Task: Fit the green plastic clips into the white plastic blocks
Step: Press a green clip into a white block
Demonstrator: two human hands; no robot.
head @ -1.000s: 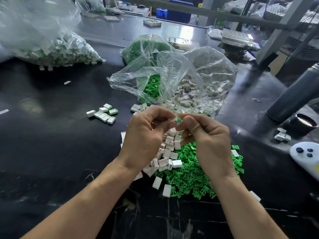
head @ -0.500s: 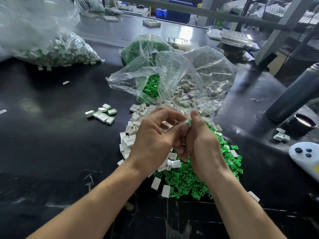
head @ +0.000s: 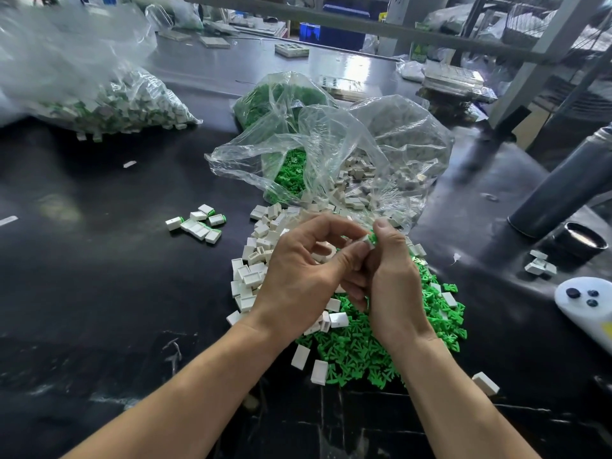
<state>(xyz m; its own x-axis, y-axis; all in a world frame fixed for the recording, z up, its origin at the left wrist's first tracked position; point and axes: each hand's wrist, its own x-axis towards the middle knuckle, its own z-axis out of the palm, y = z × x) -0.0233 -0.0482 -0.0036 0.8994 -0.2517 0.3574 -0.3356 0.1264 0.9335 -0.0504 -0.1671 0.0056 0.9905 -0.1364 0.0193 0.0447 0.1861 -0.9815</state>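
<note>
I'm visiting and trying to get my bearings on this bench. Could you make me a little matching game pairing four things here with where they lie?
Things:
1. small group of finished blocks
2. loose green clips
3. white controller
4. big bag of finished pieces

Places:
A. far left, back of the table
B. right edge
C. under the right hand
D. left of the left hand

Pairs: 1-D, 2-C, 3-B, 4-A

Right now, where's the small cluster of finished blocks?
Head view, left of centre: the finished blocks lie on the black table, left of the white block pile and the left hand.
</note>
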